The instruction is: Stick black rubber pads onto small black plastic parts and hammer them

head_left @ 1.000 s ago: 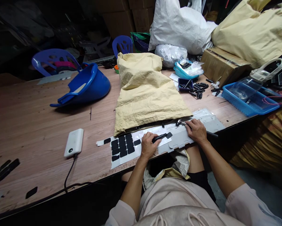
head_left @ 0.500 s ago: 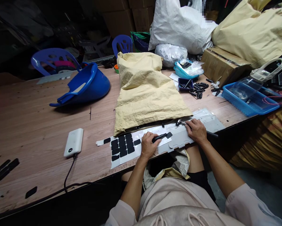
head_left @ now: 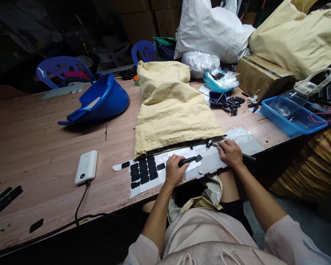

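My left hand is closed on a black pen-like piece over a white sheet. The piece points right, its tip by a black rounded patch. My right hand grips a small hammer, whose metal head rests near the sack's front edge and whose dark handle sticks out to the right. Under both hands lies a grey board. Left of my left hand, rows of black patches sit on the white sheet.
A yellow sack lies just beyond my hands. Further left are a white power bank with a cable and a blue scoop. Blue baskets, black pieces and a carton stand at the right.
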Available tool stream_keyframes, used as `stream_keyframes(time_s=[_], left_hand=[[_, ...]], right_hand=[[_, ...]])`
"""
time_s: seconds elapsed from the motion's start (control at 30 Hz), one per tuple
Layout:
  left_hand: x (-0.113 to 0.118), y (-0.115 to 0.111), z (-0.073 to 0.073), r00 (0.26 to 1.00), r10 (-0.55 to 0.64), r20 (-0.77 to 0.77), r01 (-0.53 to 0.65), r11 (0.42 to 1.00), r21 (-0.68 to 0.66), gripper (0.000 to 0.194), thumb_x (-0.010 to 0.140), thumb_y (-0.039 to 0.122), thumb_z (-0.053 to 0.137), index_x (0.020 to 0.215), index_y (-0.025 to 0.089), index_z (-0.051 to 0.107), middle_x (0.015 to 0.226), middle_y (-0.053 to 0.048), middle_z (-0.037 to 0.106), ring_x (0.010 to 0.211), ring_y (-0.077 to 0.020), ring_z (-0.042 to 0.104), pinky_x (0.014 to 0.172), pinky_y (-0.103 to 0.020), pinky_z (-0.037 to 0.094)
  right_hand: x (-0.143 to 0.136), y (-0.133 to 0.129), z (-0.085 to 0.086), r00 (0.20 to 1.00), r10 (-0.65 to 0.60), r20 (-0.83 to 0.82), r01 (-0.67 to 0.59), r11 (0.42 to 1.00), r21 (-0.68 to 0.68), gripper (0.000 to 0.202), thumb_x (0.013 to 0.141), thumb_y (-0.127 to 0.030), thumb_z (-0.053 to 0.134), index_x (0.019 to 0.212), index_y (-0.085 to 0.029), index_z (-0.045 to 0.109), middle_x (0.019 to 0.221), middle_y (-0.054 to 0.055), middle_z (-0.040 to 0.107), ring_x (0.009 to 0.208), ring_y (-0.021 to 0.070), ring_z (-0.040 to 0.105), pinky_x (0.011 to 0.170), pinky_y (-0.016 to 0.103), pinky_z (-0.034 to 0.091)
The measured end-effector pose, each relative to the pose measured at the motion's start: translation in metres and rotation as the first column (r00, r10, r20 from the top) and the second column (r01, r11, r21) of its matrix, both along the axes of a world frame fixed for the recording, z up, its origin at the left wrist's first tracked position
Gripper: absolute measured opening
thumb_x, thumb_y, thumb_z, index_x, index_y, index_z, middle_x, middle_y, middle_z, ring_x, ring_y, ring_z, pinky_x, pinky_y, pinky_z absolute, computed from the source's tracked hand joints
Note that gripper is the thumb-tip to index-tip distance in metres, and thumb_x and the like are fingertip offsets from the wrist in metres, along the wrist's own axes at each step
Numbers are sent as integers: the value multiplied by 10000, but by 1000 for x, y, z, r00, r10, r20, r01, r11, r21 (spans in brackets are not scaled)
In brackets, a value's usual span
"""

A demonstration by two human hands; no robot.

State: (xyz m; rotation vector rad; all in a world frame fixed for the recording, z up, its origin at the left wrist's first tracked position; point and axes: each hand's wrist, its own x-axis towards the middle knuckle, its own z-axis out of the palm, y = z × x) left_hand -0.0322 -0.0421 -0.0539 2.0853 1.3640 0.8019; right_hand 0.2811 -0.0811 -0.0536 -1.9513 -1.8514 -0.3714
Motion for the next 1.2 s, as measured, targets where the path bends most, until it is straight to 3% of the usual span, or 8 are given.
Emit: stream_keyframes(time_s=[0.43,0.57,0.7,0.83,1.03,1.2], left_hand=[[0,2,1,1000,-16,-24,16,1000,-9,134,844,219,816,970,251,784,960,-29,700,981,-239,639,908,-388,485],[0,3,2,999,-29,-25,28,999,-34,150,839,215,831,979,252,792,970,-31,706,995,-241,638,913,-392,480],[1,3,3,999,-27,-37,26,999,-46,165,831,206,843,983,251,796,988,-32,710,1013,-244,637,921,-397,471],[3,2,4,999,-16,-41,13,998,-55,164,826,201,849,971,254,794,984,-28,714,1012,-244,637,918,-398,461],[5,3,5,999,0,-34,-3,997,-77,161,824,212,860,962,266,798,977,-19,715,993,-233,631,908,-388,451],[7,3,5,1000,9,-28,-12,997,-83,119,833,250,859,931,271,795,948,-10,701,981,-223,627,891,-379,445]], right_hand=[[4,0,1,999,36,-23,-37,999,-25,302,1027,-347,527,1141,-238,785,970,91,689,922,240,544,825,359,415],[-2,-12,4,996,22,-92,-21,1000,9,325,1041,-351,499,1145,-218,777,953,100,688,903,242,576,825,366,457],[-32,-33,11,946,49,-319,-28,997,70,330,1059,-370,476,1221,-252,739,1018,85,694,948,228,647,849,352,523],[-74,-47,23,851,196,-487,-176,981,87,322,1066,-343,482,1285,-284,710,1060,66,708,972,205,689,872,335,566],[-115,-51,34,823,291,-489,-308,950,46,377,1070,-275,471,1382,-302,681,946,43,670,818,167,664,729,283,549],[-125,-51,26,841,312,-442,-328,944,41,436,1065,-216,454,1429,-324,668,925,43,637,833,163,651,763,276,545]])
